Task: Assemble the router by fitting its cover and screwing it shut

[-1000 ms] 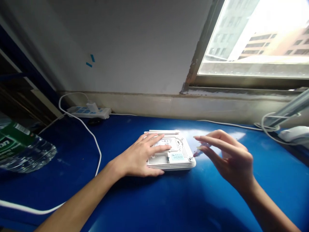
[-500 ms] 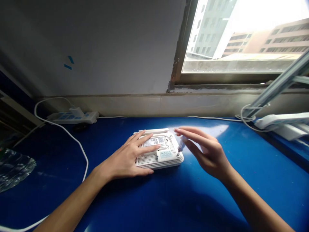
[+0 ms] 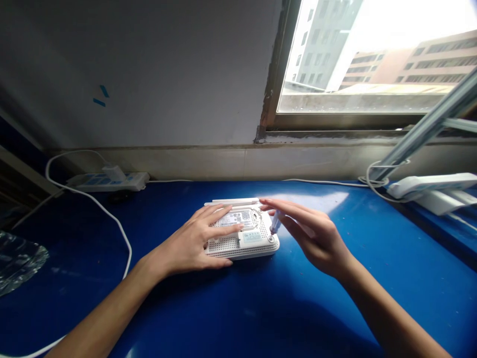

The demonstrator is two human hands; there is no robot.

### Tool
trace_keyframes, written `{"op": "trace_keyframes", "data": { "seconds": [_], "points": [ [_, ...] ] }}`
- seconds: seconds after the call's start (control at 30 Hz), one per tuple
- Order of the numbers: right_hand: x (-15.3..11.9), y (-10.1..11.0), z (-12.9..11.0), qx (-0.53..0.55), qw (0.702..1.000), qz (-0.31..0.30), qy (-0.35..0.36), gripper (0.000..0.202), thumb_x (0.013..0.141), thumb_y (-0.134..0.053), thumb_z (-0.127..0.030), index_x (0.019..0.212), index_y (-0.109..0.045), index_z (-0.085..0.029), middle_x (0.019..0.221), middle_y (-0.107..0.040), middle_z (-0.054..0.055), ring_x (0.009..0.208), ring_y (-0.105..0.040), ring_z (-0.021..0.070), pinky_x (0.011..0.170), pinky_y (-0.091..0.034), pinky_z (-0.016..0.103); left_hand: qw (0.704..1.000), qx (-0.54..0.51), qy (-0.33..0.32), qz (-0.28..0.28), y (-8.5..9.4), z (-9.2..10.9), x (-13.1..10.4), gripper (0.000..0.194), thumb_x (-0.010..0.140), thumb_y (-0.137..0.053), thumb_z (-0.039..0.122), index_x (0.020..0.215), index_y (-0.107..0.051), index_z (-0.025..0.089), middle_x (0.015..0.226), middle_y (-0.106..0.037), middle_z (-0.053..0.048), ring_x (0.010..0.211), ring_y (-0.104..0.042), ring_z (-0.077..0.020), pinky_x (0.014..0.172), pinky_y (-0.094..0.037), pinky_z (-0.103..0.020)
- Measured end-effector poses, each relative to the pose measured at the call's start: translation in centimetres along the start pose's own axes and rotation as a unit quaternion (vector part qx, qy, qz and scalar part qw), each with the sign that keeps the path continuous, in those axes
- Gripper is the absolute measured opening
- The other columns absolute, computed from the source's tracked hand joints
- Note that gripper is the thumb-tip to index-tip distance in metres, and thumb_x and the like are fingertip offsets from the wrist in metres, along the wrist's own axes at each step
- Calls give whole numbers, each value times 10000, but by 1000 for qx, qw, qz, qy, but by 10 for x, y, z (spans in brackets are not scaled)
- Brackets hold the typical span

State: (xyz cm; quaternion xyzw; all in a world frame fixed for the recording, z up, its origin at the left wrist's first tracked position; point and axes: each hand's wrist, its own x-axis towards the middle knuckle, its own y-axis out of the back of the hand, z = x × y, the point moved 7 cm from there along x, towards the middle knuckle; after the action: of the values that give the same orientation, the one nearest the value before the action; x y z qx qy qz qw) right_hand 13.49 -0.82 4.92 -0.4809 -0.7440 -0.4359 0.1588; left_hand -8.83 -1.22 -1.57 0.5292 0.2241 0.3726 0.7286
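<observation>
A white Wi-Fi router [image 3: 265,229] lies underside up on the blue table, its vent holes and labels showing and an antenna [image 3: 235,201] along its far side. My left hand [image 3: 199,238] grips its left part, fingers spread over the top and thumb along the near side. Between the thumb and fingers of my right hand [image 3: 311,231] is a small screwdriver [image 3: 276,222] with a clear bluish handle. It slants down to the round recess at the router's near right corner. Whether its tip sits in a screw I cannot tell. The fingers partly hide the handle.
Power strips [image 3: 136,182] stand at the back left and on the right [image 3: 432,185]. A white cable [image 3: 112,219] loops down the left side, near a clear plastic bottle [image 3: 22,261]. A metal bar [image 3: 413,134] rises at the right, before the window.
The view has shifted slightly, so the scene sits a little further left. My right hand's fingertips have moved slightly left over the router. My left hand keeps its place on it.
</observation>
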Motion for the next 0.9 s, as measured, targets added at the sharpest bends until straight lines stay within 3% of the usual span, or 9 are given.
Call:
{"op": "trace_keyframes", "data": {
  "seconds": [0.13, 0.27, 0.4, 0.47, 0.53, 0.67, 0.73, 0.83, 0.9],
  "points": [
    [-1, 6, 1, -21, 999, 36, 8, 373, 970, -689, -113, 1300, -742, -277, 1013, -793, 60, 881, -751, 208, 789, -620, 370, 1000, -7, 4, -8, -1, -2, 0, 786, 848, -776, 655, 1554, -477, 479, 1754, -244, -45, 1609, -201, -415, 1274, -172, -677],
    [-3, 11, 2, -65, 995, 71, 17, 254, 902, -795, -164, 1141, -811, -248, 813, -678, 29, 704, -644, 168, 603, -539, 309, 1000, -13, 7, -15, -3, -2, 0, 800, 846, -756, 687, 1561, -457, 487, 1763, -211, -38, 1618, -163, -412, 1274, -148, -687],
    [-3, 4, 5, -15, 1000, -1, 2, 451, 1030, -569, -102, 1440, -647, -272, 1193, -747, 91, 1074, -717, 208, 898, -594, 367, 1000, -16, 11, -15, -3, -3, 0, 796, 842, -777, 664, 1554, -472, 482, 1761, -217, -29, 1615, -170, -418, 1280, -142, -678],
    [-3, 2, 5, 7, 1000, -17, -3, 484, 1033, -552, -74, 1463, -620, -283, 1242, -754, 79, 1122, -719, 201, 961, -584, 374, 1000, -18, 14, -13, -2, -2, 1, 795, 837, -790, 649, 1550, -476, 487, 1759, -222, -19, 1613, -180, -420, 1283, -146, -671],
    [-2, 3, 4, -1, 1000, 3, 6, 415, 989, -654, -89, 1359, -702, -271, 1083, -777, 58, 965, -738, 188, 856, -600, 345, 1000, -19, 18, -13, -2, -2, 1, 798, 833, -798, 643, 1547, -476, 493, 1759, -219, -13, 1611, -184, -423, 1280, -154, -675],
    [-2, 5, 0, -48, 997, 49, 20, 258, 899, -798, -151, 1143, -808, -231, 833, -681, 30, 709, -637, 160, 609, -532, 300, 1000, -18, 21, -14, -1, -2, 1, 796, 833, -799, 638, 1547, -479, 490, 1760, -221, -22, 1611, -177, -432, 1269, -166, -690],
    [-1, 2, 0, -44, 998, 34, 18, 288, 944, -741, -149, 1214, -788, -236, 911, -706, 52, 780, -671, 171, 658, -558, 304, 1000, -15, 18, -14, -1, -1, 1, 793, 841, -796, 630, 1551, -474, 489, 1759, -225, -26, 1611, -182, -426, 1270, -171, -686],
    [-2, -2, 1, -14, 1000, -21, 2, 451, 1027, -567, -89, 1433, -654, -267, 1256, -741, 94, 1115, -717, 207, 921, -594, 353, 1000, -9, 14, -13, -1, 0, 1, 787, 851, -792, 619, 1556, -470, 485, 1759, -227, -35, 1611, -196, -412, 1272, -176, -677],
    [-3, -1, 2, 0, 999, -32, -2, 508, 1029, -551, -63, 1481, -605, -288, 1280, -758, 71, 1141, -728, 194, 974, -587, 347, 1000, -6, 11, -10, -1, 1, 2, 783, 850, -796, 613, 1553, -479, 478, 1757, -234, -43, 1609, -207, -410, 1271, -185, -673]
  ]
}}
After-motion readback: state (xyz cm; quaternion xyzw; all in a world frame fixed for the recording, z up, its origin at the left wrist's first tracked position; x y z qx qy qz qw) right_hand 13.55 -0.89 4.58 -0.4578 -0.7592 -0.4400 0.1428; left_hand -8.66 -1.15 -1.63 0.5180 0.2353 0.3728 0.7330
